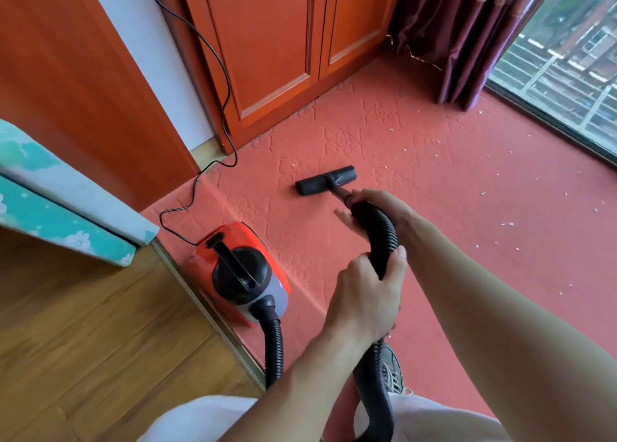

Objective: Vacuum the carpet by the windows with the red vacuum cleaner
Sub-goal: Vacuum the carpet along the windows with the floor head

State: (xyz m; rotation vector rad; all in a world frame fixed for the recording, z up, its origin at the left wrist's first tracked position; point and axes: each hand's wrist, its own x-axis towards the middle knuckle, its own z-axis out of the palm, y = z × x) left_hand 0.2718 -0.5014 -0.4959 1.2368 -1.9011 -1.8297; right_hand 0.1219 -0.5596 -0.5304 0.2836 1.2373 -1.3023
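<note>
**Both hands on hose, nozzle down on carpet**

Red vacuum cleaner (233, 268) sits at the left edge of the carpet (434, 207). Left hand (364, 298) is wrapped round the hose (377, 234). Right hand (377, 204) grips it higher up. Nozzle (325, 179) is flat mid-carpet. White bits (507, 224) lie toward the window (567, 57) edge.

No text can be read.
The red vacuum cleaner (233, 261), toward 8 o'clock in the view, has a small pale mark (279, 286) on its grey end. It may be a logo, but it is too blurred to make out.
</note>
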